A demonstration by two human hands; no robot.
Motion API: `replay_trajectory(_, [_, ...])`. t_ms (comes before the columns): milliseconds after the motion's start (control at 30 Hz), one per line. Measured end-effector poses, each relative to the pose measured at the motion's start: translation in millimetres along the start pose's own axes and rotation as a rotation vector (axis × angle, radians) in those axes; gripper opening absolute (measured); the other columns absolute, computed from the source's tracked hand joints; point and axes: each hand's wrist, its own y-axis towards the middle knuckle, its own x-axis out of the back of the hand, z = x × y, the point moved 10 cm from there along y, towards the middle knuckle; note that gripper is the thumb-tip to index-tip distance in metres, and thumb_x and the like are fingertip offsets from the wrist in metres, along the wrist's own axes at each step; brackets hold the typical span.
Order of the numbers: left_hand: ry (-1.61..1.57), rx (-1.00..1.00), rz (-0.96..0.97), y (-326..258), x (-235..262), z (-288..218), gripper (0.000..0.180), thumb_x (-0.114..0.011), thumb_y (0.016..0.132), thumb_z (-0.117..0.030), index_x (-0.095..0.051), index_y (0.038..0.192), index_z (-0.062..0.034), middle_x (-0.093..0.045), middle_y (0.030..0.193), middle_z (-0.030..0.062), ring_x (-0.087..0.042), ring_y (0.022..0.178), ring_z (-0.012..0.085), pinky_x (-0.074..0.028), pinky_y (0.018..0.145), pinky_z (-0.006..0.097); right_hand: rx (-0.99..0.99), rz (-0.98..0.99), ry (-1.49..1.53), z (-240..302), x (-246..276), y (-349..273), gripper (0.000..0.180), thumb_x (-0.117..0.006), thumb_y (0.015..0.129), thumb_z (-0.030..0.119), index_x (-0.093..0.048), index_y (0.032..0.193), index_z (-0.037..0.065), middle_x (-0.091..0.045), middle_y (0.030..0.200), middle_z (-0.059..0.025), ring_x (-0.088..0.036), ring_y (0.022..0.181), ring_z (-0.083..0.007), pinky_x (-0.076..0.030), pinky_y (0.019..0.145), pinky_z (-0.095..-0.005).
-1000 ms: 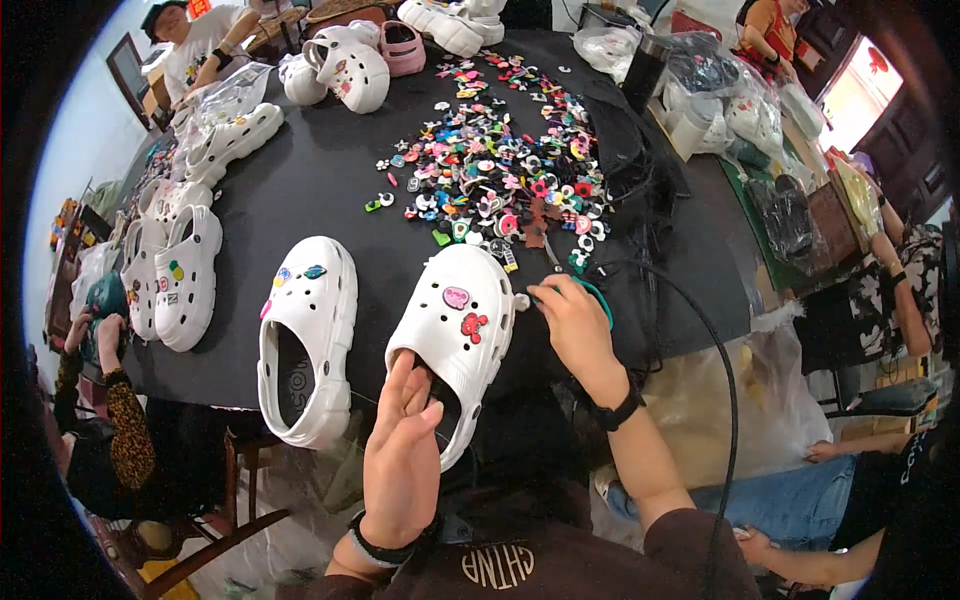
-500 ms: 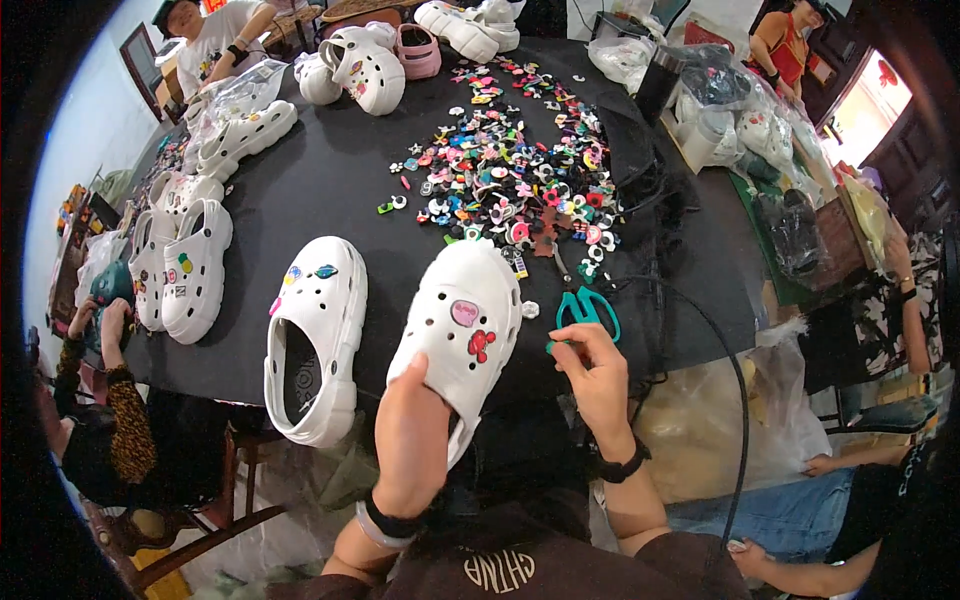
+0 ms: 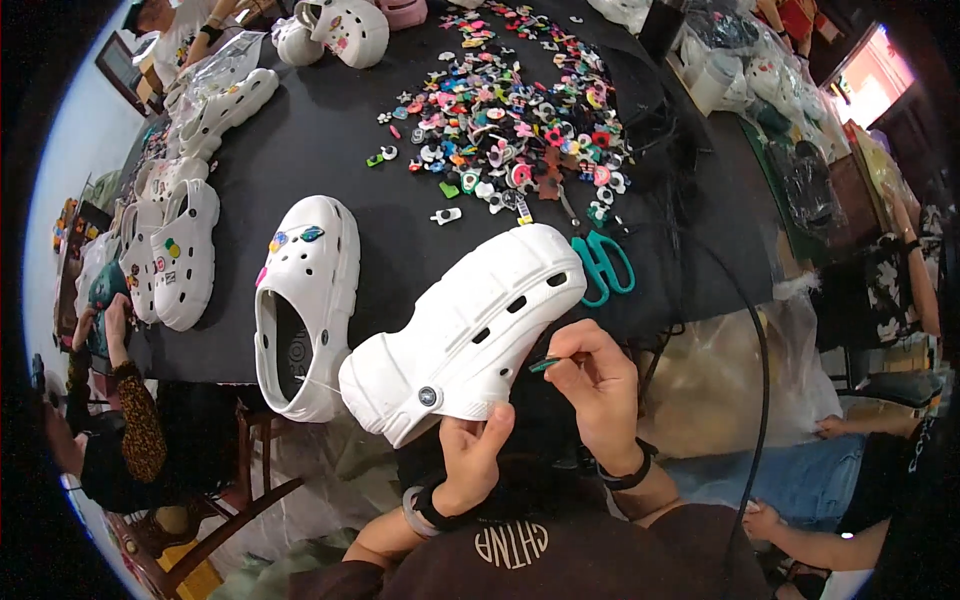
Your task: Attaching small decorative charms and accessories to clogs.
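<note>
While the left hand [image 3: 470, 462] clasps a tilted white clog [image 3: 465, 310], the right hand [image 3: 602, 395] pinches a small green piece [image 3: 543, 366] nearby.

The shirt [image 3: 590, 555] is dark brown with pale curved lettering [image 3: 511, 547]. The left hand [image 3: 471, 460] has a black band [image 3: 430, 508] and a pale one [image 3: 412, 512] at the wrist; the right hand [image 3: 603, 392], a black strap [image 3: 629, 472].

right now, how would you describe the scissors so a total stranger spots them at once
On the black table, find the heap of charms. At its near edge, just right of the toe of the white clog in the left hand, are the scissors. Two teal loop handles, far bigger than any charm, set them apart.
</note>
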Motion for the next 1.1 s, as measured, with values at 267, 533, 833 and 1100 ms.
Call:
replay_trajectory(267, [0.092,0.066,0.039,-9,1,14,0.05,-0.059,0.083,-0.009,-0.04,0.126,0.0069,-0.051,0.121,0.013,-0.049,0.111,0.0199,-0.036,0.094,0.032,-0.2,0.045,-0.014,-31,-7,-26,0.014,-0.065,0.082,0.005,-0.055,0.092,0.001,-0.054,0.09,-0.0028,-0.051,0.078,-0.0087,-0.043,0.071,-0.0221])
replay_trajectory(533, [0.094,0.014,0.081,-16,11,24,0.051,-0.06,0.079,-0.009,-0.041,0.124,0.0065,-0.053,0.117,0.012,-0.051,0.103,0.0178,-0.041,0.087,0.029,0.155,0.048,-0.514,1,-7,-33,0.02,-0.073,0.07,0.005,-0.06,0.084,0.005,-0.059,0.081,-0.0073,-0.057,0.073,-0.0224,-0.045,0.066,-0.0292])
replay_trajectory(833, [0.102,0.003,0.102,-16,9,21,0.039,-0.065,0.083,-0.008,-0.05,0.116,0.0071,-0.057,0.112,0.0122,-0.055,0.1,0.0172,-0.043,0.087,0.029,0.266,0.076,-0.649,7,-11,-40,0.02,-0.072,0.069,0.007,-0.06,0.085,0.008,-0.06,0.079,-0.0054,-0.054,0.068,-0.0209,-0.038,0.064,-0.0312])
replay_trajectory(1100, [0.061,-0.015,0.092,-15,8,19,0.04,-0.062,0.085,-0.009,-0.048,0.118,0.0075,-0.056,0.114,0.0139,-0.054,0.103,0.0192,-0.042,0.089,0.031,0.096,0.059,-0.652,-5,-7,-42,0.021,-0.073,0.072,0.013,-0.057,0.084,0.006,-0.056,0.08,-0.0064,-0.052,0.071,-0.0224,-0.038,0.066,-0.0313])
